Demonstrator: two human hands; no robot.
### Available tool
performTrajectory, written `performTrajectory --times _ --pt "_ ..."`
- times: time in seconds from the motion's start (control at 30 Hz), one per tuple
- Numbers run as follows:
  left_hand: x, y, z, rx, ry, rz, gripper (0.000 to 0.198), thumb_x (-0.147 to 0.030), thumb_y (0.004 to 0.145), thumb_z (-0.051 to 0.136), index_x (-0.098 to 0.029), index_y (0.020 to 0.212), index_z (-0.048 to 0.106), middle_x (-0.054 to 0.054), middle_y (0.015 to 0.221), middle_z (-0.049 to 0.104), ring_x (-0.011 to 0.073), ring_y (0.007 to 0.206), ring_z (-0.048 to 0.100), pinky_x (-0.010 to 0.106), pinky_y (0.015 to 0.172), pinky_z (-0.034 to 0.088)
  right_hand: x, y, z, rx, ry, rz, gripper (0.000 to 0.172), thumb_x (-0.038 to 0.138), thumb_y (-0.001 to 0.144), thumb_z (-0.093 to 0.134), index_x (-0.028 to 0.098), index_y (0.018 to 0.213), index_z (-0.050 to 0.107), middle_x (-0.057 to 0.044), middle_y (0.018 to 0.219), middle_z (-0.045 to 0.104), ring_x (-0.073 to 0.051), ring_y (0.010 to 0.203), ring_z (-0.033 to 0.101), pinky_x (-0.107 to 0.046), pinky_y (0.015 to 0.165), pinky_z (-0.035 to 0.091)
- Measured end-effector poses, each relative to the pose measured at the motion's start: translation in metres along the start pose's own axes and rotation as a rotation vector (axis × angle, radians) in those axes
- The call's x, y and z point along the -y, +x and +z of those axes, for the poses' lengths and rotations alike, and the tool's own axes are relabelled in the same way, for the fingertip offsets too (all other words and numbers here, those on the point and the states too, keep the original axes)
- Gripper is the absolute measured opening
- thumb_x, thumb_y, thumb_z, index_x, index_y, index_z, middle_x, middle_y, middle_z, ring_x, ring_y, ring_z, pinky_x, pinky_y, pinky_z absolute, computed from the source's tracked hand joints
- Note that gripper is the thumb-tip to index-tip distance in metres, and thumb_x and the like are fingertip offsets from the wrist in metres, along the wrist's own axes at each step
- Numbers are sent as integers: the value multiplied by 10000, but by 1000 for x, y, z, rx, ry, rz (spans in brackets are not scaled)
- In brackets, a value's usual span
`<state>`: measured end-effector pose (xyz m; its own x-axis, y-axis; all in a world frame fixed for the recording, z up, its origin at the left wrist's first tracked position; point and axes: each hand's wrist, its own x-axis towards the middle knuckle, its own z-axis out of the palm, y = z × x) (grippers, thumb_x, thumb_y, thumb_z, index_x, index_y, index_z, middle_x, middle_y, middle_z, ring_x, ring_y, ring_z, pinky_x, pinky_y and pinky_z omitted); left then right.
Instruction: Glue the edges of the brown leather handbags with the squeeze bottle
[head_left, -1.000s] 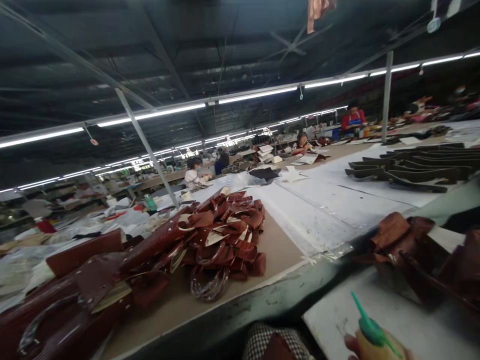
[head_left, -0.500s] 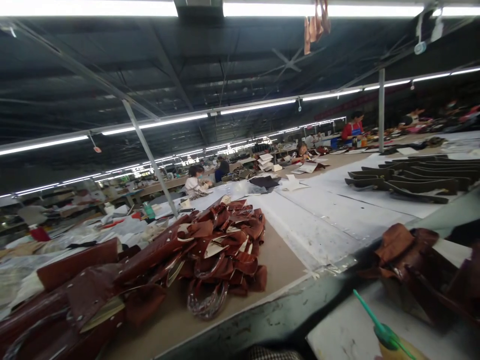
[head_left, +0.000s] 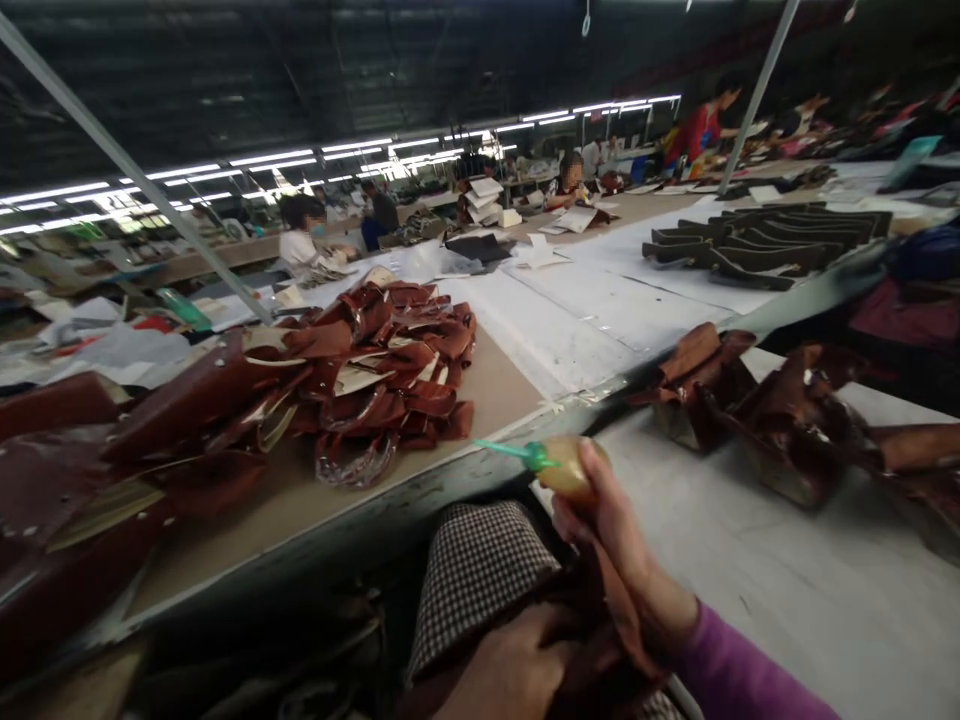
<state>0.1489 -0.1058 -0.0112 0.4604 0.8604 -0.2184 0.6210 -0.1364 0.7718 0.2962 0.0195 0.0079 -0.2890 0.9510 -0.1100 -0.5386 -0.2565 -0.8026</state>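
Note:
My right hand (head_left: pixel 611 545) is closed around a small yellowish glue bottle (head_left: pixel 564 468) whose green nozzle (head_left: pixel 510 452) points left. It hovers above my lap, beside the white work surface (head_left: pixel 787 590). Low in the view, my left hand (head_left: pixel 514 670) rests on a dark brown leather piece (head_left: pixel 592 640) on my lap, fingers curled over it. A checkered cloth (head_left: pixel 480 570) covers my knee just above that hand.
A heap of glossy red-brown leather parts (head_left: pixel 375 370) lies on the brown table to the left. More brown leather pieces (head_left: pixel 757 410) sit on the white surface to the right. Dark strips (head_left: pixel 757 245) lie farther back. Other people work at distant tables.
The view has dropped from the ceiling toward my lap. My right hand with the glue bottle has come up and left into full view, and my left hand now shows.

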Motion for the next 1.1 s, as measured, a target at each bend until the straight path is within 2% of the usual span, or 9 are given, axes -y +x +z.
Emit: performTrajectory --times 0.13,0.23,0.33,0.43,0.53,0.6,0.83,0.97,1.1 --pt "25 10 20 -126 85 37 222 -299 978 649 -276 1193 699 86 1342 670 280 1232 650 441 1022 597 -16 -6 10 70 -118 92 529 713 900 663 217 727 601 41 466 467 -116 356 332 -269 358 234" --pt "33 12 29 -463 306 262 265 -151 943 621 -272 1164 706 84 1268 705 297 1320 615 436 1121 555 -23 -8 10 84 -137 95 459 660 911 696 208 868 632 46 580 531 -118 407 399 -251 375 298" --pt "26 14 29 -795 471 527 496 -67 942 570 -228 1409 527 84 1208 728 235 1334 620 317 1102 564 -26 -8 8 102 -159 86 428 621 922 712 200 912 637 27 667 593 -133 472 494 -242 408 356" --pt "13 15 21 -691 368 576 569 -73 966 507 -206 1509 397 116 1326 698 198 1339 622 254 1082 552 -28 -8 8 133 -171 80 433 607 925 715 180 888 655 0 688 625 -147 480 524 -251 416 379" --pt "8 11 12 -423 135 449 387 -103 968 490 -248 1315 579 81 1315 722 169 1183 717 218 1018 576 -28 -3 6 93 -125 11 426 593 932 703 169 910 672 -21 755 642 -155 538 533 -265 465 429" --pt "8 4 2 -388 -5 309 300 -132 976 473 -243 1187 657 58 1208 763 162 1104 738 209 972 588 -23 0 2 30 -63 -57 402 582 936 692 181 932 664 -5 759 613 -143 558 495 -253 480 412" --pt "-4 -23 -96 -370 -368 -144 180 -245 933 623 -217 999 788 16 1030 781 212 1018 708 279 975 524 38 -22 -48 -52 64 -98 363 442 783 878 210 1029 749 -33 888 659 -135 594 441 -230 455 361" --pt "15 -17 -129 -386 -592 -233 173 -330 884 684 -182 902 772 4 873 766 226 912 697 305 904 519 53 -51 -96 -265 -52 -11 539 473 694 912 259 1168 774 -129 1135 715 -277 812 633 -298 495 505" --pt "55 10 -121 -345 -614 -233 219 -374 829 756 -157 849 780 31 938 778 236 956 666 295 913 486 40 -79 -125 -322 -152 129 671 463 685 907 242 1291 720 -162 1217 707 -323 883 668 -338 553 567"
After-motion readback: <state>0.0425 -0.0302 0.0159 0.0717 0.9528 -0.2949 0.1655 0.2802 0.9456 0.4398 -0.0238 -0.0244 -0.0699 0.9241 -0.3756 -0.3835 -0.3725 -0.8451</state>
